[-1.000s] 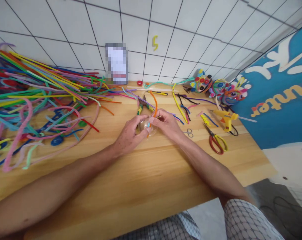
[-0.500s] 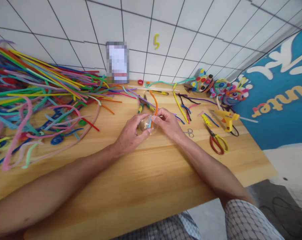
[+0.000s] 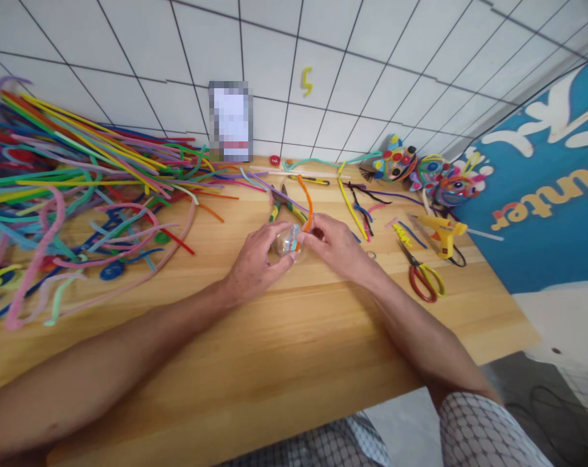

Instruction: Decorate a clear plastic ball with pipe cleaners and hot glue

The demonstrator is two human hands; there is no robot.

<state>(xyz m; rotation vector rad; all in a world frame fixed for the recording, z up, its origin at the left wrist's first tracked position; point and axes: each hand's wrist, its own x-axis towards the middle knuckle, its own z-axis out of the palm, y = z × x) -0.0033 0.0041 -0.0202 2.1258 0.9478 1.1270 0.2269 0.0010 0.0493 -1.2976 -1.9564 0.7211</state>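
Note:
My left hand [image 3: 256,261] is closed round the left side of a clear plastic ball [image 3: 283,242] with light blue strips on it. My right hand [image 3: 335,246] pinches an orange pipe cleaner [image 3: 309,206] at the ball's right side. The pipe cleaner's free end curves up and away from me, and its lower part lies against the ball beside the blue strips. Just behind the ball, pliers [image 3: 280,200] with green and yellow handles lie open on the wooden table [image 3: 294,363].
A heap of coloured pipe cleaners [image 3: 94,188] covers the left side. A phone [image 3: 230,122] leans on the tiled wall. On the right are scissors [image 3: 423,275], a yellow glue gun [image 3: 442,230] and decorated balls [image 3: 395,160]. A yellow cutter [image 3: 309,180] lies at the back.
My right hand has shifted slightly right, and the orange pipe cleaner has swung right with it. More of the blue strips shows. The small scissors are now mostly covered by my right hand.

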